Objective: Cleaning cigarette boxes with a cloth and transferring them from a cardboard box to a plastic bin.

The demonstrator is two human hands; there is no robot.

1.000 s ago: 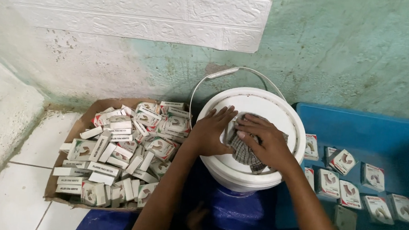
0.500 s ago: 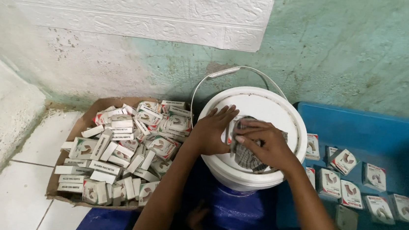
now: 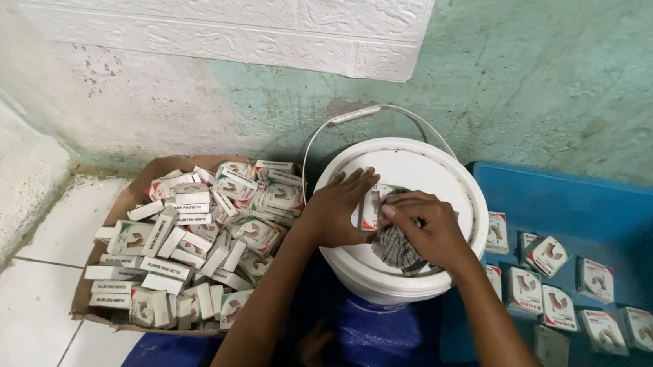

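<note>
Head view puts both of my hands over the white bucket lid (image 3: 423, 164), and the small white carton (image 3: 372, 207) lies on that lid right between them, with the checked cloth (image 3: 398, 249) bunched just beside and partly over it. My left hand (image 3: 336, 212) comes in from below with the forearm angled up and to the right, palm down, fingers spread flat on the lid and their tips touching the carton's left edge; that grip is apart, pressing rather than clasping. My right hand (image 3: 424, 225) reaches in from the lower right, wrist bent, knuckles raised, with the fingers curled together down onto the cloth and the carton's right side; I read that grip as closed on the cloth, though how much of the carton it also pinches I cannot tell. To the left of the bucket, a brown cardboard tray (image 3: 146, 179) is heaped with many similar white cartons (image 3: 196, 235). To the right, a blue bin (image 3: 576, 205) holds a scatter of small packets (image 3: 560, 306) lying well apart from my hands.
</note>
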